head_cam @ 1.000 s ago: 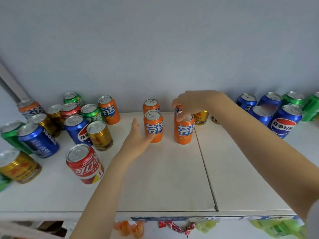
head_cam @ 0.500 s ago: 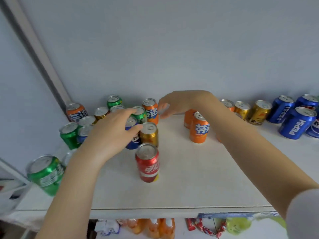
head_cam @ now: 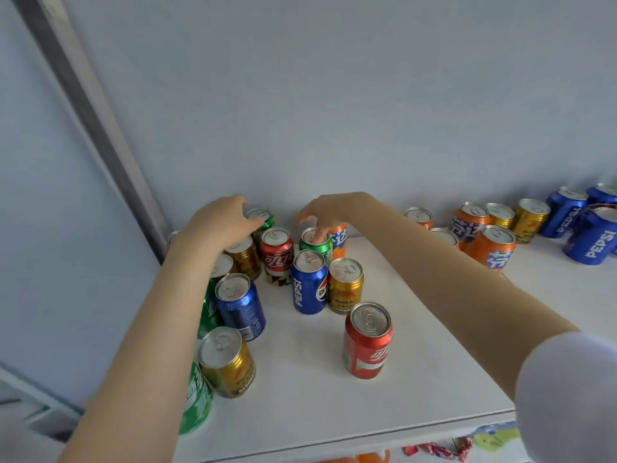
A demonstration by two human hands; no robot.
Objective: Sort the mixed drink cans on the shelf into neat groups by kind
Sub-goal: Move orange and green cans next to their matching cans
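Pale wall [head_cam: 334, 95]; grey bar [head_cam: 81, 105] (slanting); red wrappers [head_cam: 430, 449] below.

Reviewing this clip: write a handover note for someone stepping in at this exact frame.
Left hand: over the back-left cans, fingertips at a green can; grip unclear.
Right hand: fingers down at the lone orange can in the mixed cluster; grip unclear.
Done: orange group, gold cans and Pepsi cans are gathered on the right.
Left: red, blue, gold and green cans stand mixed on the left of the shelf and need sorting; the lone orange can looks like the next one to move.
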